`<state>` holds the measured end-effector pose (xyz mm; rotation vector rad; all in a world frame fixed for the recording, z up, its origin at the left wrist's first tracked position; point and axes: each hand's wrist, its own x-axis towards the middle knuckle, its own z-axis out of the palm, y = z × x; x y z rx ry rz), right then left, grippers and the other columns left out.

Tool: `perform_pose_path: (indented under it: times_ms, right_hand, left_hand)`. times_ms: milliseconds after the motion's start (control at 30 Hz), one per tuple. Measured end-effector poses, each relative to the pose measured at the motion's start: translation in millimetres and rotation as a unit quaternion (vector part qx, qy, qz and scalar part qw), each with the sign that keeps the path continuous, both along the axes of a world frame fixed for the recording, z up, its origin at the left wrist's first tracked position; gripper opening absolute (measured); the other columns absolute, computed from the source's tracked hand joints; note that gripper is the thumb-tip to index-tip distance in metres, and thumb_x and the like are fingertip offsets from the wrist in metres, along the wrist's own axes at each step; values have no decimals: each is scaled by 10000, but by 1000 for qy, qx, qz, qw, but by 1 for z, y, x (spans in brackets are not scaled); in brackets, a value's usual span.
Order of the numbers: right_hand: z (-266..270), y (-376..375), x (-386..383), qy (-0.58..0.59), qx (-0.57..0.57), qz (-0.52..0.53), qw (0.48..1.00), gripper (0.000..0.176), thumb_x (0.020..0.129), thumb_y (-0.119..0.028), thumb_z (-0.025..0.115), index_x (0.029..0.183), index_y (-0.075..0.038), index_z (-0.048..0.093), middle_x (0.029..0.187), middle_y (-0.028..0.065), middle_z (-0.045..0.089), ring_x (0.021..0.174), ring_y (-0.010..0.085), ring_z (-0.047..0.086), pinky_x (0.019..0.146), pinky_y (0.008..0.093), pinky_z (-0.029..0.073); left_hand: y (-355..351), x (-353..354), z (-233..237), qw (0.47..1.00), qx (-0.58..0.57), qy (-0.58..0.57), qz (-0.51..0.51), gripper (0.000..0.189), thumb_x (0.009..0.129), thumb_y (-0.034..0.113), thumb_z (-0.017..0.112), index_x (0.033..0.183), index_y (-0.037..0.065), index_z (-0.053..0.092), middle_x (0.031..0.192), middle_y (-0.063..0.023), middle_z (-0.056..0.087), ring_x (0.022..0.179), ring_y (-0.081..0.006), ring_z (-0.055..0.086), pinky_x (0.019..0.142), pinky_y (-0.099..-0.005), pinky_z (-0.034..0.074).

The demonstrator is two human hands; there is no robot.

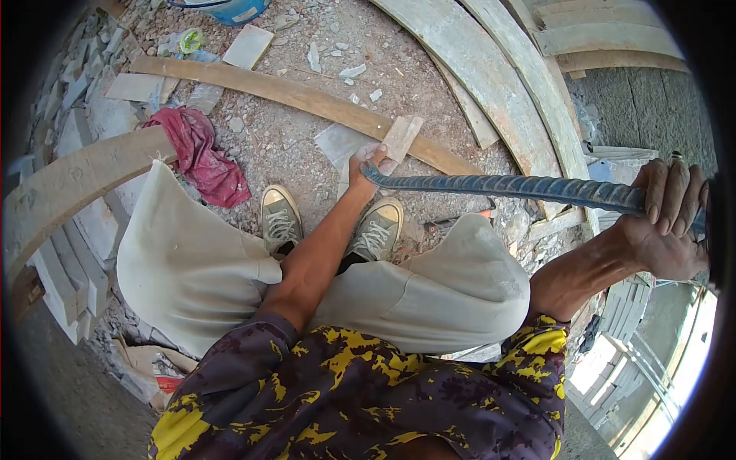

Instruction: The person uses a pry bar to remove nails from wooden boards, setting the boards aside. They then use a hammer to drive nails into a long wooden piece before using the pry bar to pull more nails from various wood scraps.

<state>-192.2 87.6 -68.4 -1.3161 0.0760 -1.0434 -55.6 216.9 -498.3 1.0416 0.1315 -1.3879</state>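
Note:
My right hand point(667, 218) is wrapped round the thick end of a ribbed steel rebar point(506, 188), raised at the right near the camera. The bar slants down to the left, and its far end overlaps my left hand point(366, 162). My left hand is low in front of my shoes, its fingers closed at the lower edge of a small pale tile piece point(403, 136). That piece lies across a long wooden plank point(307, 96). A whitish flat slab point(337, 144) lies beside it. The rebar partly hides my left fingers.
A maroon cloth point(198, 153) lies at the left by a curved-looking board point(84, 188). Stacked tiles point(77, 268) stand at the far left. Long boards point(491, 73) lie at upper right. A blue bucket point(230, 9) is at the top. Rubble covers the ground.

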Motion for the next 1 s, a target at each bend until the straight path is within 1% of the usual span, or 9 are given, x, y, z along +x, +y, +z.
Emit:
perform_pose_path:
  times_ms: [300,367,600,733,833,867,933,967,1000]
  right_hand:
    - [0,-20,26,35,-29,46,998,606,746,-661,554,814,-65,465,531,34,461,365,125,447,354,251,383]
    - [-1,-24,31,41,-33,55,997,597,740,-657,558,807,-70,470,524,35,465,366,129,452,360,257,383]
    - [-9,-39,44,69,-63,92,991,567,721,-646,571,784,-89,488,501,36,480,370,142,468,379,275,384]
    - [-8,-36,57,51,9,116,992,573,726,-657,554,782,-90,488,517,37,494,380,142,483,384,278,390]
    - [-9,-30,76,92,-59,121,987,544,778,-636,500,793,-93,493,536,40,512,385,139,485,389,279,399]
    - [-13,-26,78,25,3,53,998,543,793,-631,488,803,-88,495,547,42,523,398,139,500,394,277,408]
    - [-14,-22,88,-42,64,-15,997,543,808,-627,476,812,-84,497,559,44,534,412,140,514,399,276,417]
    - [-10,-22,96,38,-11,73,997,528,812,-609,494,802,-81,499,563,45,537,428,141,528,408,271,427]
    - [-10,-22,100,78,-47,116,989,521,814,-600,503,796,-79,499,566,45,538,436,141,535,412,269,432]
  left_hand:
    - [0,1,7,1000,26,-15,-9,322,867,175,667,1076,-49,567,933,-118,642,816,-168,636,693,-275,542]
    - [-3,3,20,998,55,-25,25,294,857,163,676,1035,-51,582,917,-120,643,812,-172,637,685,-279,549]
    - [-4,-2,13,998,52,-12,28,306,854,155,678,1055,-48,569,946,-128,637,822,-190,636,719,-281,555]
    - [-3,-2,21,998,58,-9,30,351,865,174,668,1103,-56,551,988,-140,632,853,-199,635,764,-288,549]
    - [-4,-3,22,998,56,3,37,370,868,178,663,1122,-62,543,1002,-146,632,865,-204,635,780,-292,546]
    - [-4,-4,21,997,56,8,44,375,870,177,661,1128,-65,539,1006,-149,633,868,-208,636,784,-294,546]
    - [-4,-5,20,997,58,13,48,369,871,174,657,1124,-68,540,1007,-150,633,870,-209,635,787,-295,545]
    - [-4,-5,21,997,60,16,52,364,873,171,654,1120,-71,541,1008,-150,633,871,-210,634,791,-296,544]
    - [-5,-5,21,997,60,16,52,364,873,171,654,1120,-71,541,1008,-150,633,871,-210,634,791,-296,544]
